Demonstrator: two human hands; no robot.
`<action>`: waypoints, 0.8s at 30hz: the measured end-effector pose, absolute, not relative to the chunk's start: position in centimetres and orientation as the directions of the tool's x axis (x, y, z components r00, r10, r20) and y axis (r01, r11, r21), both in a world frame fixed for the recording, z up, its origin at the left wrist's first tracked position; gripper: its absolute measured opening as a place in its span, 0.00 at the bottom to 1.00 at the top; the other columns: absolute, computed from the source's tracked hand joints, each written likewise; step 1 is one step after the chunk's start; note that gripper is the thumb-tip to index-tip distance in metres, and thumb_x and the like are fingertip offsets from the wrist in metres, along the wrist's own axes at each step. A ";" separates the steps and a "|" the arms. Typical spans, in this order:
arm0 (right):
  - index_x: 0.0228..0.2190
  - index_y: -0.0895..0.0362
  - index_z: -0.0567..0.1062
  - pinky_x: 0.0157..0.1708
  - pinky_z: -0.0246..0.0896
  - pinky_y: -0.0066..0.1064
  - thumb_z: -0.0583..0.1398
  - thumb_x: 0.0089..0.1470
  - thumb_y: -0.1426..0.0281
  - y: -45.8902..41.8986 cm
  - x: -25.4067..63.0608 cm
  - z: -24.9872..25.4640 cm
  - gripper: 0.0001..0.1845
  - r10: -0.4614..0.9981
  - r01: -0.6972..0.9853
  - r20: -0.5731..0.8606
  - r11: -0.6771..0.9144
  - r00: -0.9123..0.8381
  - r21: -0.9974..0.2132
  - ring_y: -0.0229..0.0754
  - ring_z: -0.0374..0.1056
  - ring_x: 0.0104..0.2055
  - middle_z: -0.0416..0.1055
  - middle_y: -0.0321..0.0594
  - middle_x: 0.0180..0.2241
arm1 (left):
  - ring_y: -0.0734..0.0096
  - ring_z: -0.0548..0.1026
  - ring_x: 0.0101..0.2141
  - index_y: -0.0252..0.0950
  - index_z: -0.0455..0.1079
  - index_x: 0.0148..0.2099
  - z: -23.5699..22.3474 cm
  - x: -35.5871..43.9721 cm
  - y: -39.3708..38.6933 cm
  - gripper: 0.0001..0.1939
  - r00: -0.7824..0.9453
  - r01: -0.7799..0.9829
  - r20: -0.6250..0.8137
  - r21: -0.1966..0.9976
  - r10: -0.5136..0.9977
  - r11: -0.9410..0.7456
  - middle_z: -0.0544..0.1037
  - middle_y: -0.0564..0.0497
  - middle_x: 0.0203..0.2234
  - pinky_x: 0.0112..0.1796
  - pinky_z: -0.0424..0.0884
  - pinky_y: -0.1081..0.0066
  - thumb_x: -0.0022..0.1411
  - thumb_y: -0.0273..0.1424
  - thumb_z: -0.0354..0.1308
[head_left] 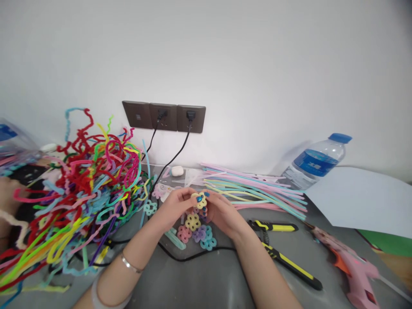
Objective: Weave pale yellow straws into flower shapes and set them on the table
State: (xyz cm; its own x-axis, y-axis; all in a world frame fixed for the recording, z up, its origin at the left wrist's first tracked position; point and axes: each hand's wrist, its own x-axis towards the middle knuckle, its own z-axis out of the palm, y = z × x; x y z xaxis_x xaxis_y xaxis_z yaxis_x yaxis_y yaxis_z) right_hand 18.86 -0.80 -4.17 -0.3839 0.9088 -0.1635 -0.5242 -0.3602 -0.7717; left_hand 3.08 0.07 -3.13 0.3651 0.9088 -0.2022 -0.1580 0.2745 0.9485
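Wall (273,77) fills the upper half of our view, and below it we have the grey table (174,283). On our left a big tangled heap of pipe cleaners (93,171) in many colours spreads over the table; on our right lies a sheet of white paper (363,197). Between them, near the wall, we see a bundle of straight pastel pipe cleaners (257,189), with a blue-capped water bottle (318,163) just beyond its right end. A dark socket panel (137,116) on the wall takes two black plugs. Nearer us on the right are yellow-and-black pliers (289,262), handles spread, and a pink glue gun (357,266). Our left hand (175,206) and right hand (223,212) meet in the middle, above the table. The grip of each is narrow, fingertips pinching one small yellow flower (202,204) between them. Just below, four finished-looking flowers lie clustered on the table: a pale yellow one (193,222), a pink one (184,234), a purple one (199,233) and a blue one (208,240).
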 end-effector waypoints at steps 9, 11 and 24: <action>0.29 0.58 0.77 0.24 0.50 0.23 0.70 0.45 0.62 -0.6 19.0 -4.5 0.13 0.921 -0.519 -0.127 -0.317 -0.368 -0.794 0.31 0.56 0.25 0.66 0.34 0.27 | 0.76 0.70 0.28 0.34 0.72 0.34 -3.2 4.0 0.3 0.19 0.249 -0.349 -0.177 0.900 0.952 0.259 0.73 0.54 0.27 0.26 0.67 0.77 0.44 0.40 0.71; 0.30 0.58 0.77 0.24 0.51 0.23 0.70 0.44 0.63 -0.7 19.0 -4.5 0.13 0.913 -0.520 -0.139 -0.338 -0.384 -0.784 0.30 0.55 0.25 0.67 0.34 0.28 | 0.77 0.71 0.28 0.34 0.72 0.33 -3.3 4.0 0.2 0.18 0.235 -0.373 -0.170 0.893 0.957 0.250 0.73 0.55 0.26 0.26 0.67 0.78 0.44 0.39 0.71; 0.32 0.60 0.79 0.26 0.52 0.23 0.69 0.46 0.65 -0.9 19.7 -4.2 0.13 0.825 -0.517 -0.107 -0.443 -0.555 -0.732 0.30 0.53 0.25 0.65 0.34 0.25 | 0.79 0.71 0.23 0.32 0.74 0.30 -2.7 3.6 0.0 0.19 0.333 -0.350 -0.206 0.879 0.920 0.324 0.75 0.54 0.22 0.26 0.69 0.77 0.39 0.37 0.74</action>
